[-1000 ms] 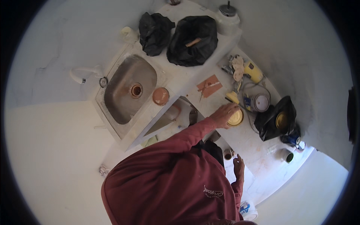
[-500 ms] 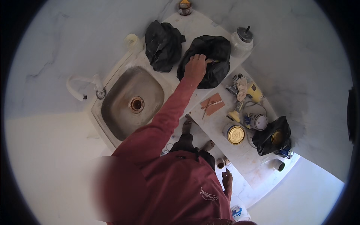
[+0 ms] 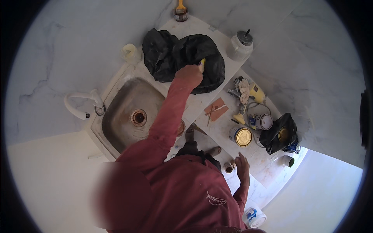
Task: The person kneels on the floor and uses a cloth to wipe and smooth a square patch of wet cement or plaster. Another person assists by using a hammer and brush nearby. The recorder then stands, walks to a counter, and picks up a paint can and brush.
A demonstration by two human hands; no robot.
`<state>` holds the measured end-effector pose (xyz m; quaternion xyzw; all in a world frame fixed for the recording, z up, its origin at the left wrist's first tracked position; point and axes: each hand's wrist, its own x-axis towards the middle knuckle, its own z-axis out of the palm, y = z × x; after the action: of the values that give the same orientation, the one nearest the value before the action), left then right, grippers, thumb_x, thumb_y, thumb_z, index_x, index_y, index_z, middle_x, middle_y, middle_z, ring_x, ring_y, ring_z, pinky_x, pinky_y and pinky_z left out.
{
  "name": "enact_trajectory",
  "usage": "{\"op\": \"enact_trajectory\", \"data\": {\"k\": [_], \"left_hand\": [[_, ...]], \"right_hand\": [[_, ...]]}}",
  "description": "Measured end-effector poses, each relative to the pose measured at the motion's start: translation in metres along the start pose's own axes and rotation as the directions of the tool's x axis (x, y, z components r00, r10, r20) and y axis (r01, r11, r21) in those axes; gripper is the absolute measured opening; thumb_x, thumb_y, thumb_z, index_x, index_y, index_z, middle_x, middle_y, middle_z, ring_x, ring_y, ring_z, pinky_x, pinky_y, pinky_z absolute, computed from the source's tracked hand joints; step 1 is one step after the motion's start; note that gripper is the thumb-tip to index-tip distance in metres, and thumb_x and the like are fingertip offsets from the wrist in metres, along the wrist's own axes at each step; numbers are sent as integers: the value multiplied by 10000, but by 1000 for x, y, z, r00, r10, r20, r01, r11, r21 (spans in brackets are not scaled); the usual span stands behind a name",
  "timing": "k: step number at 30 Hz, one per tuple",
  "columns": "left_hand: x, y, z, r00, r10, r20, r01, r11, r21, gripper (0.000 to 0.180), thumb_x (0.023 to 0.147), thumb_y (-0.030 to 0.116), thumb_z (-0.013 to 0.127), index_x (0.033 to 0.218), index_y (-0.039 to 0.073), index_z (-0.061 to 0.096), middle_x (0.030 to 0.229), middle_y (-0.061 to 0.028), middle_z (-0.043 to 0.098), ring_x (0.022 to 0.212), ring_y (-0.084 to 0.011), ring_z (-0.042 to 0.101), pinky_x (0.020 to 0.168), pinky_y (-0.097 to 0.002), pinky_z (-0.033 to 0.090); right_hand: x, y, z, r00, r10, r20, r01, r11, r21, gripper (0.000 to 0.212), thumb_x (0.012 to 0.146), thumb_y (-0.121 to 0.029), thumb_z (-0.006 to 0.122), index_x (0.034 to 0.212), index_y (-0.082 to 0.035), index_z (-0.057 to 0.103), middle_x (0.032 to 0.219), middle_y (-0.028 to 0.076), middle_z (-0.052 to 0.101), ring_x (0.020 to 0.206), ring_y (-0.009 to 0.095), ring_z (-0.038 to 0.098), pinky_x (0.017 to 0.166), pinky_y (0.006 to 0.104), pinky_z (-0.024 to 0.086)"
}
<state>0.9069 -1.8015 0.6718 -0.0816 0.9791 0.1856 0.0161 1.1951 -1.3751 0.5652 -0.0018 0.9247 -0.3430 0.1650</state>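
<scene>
My left hand is over the opening of a black plastic bag on the counter. Its fingers are closed round a small yellow-and-white thing with a dark purple patch; its kind is not clear. A second black plastic bag lies against the first, to its left. Low on the right, my right hand hangs near the counter's edge, fingers apart and holding nothing. Whatever lies deep in the bag is hidden.
Left lie a metal sink and white faucet. A lidded white jar stands behind the bags, a paintbrush in a jar farther back. Right are a gold-lidded can, yellow power tool and another black bag.
My left hand has drawn back toward the left out of the bag, and the yellow-and-white thing now shows in it. The bag has shifted left against the other. My right hand has risen.
</scene>
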Motion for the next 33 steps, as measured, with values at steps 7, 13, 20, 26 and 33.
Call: {"op": "enact_trajectory", "data": {"k": [7, 13, 20, 26, 33], "left_hand": [[-81, -23, 0, 898, 114, 426, 400, 196, -895, 411, 1069, 420, 572, 1247, 60, 661, 1008, -91, 758, 851, -181, 712, 792, -364, 574], [-130, 8, 16, 949, 210, 236, 246, -20, -969, 507, 1101, 447, 546, 1389, 34, 608, 1169, -76, 707, 969, -159, 683, 878, -329, 544], [-126, 37, -7, 986, 165, 32, 90, -360, -928, 552, 1114, 460, 504, 1430, 12, 571, 1296, -155, 694, 1146, -260, 714, 968, -395, 577], [-96, 47, -36, 994, 56, -95, -72, -320, -945, 491, 1108, 424, 532, 1317, -14, 607, 1242, -192, 720, 1051, -312, 756, 869, -402, 637], [-88, 53, -13, 986, -164, -33, -108, -470, -876, 415, 1086, 394, 594, 1170, -11, 621, 1045, -211, 750, 887, -299, 779, 774, -405, 661]], "right_hand": [[105, -169, -7, 966, -178, 190, 55, 853, 518, 389, 1081, -222, 582, 1368, 36, 634, 1078, 109, 737, 935, 170, 706, 807, 309, 559], [132, -265, 12, 964, -266, -29, 187, 594, 783, 392, 1148, -286, 453, 1355, 12, 600, 1020, 66, 682, 960, 157, 685, 784, 295, 548], [138, -260, 1, 955, -290, 59, 167, 690, 704, 358, 1137, -349, 499, 1161, -18, 633, 758, -1, 560, 616, 91, 511, 578, 284, 433], [118, -260, 1, 953, -301, -43, 269, 770, 578, 358, 1129, -362, 511, 1053, -28, 614, 697, 24, 500, 612, 107, 488, 560, 332, 400], [107, -259, 5, 908, -381, -173, 417, 854, 310, 341, 1113, -339, 523, 1022, -16, 584, 814, 151, 595, 711, 332, 623, 645, 467, 458]]}}
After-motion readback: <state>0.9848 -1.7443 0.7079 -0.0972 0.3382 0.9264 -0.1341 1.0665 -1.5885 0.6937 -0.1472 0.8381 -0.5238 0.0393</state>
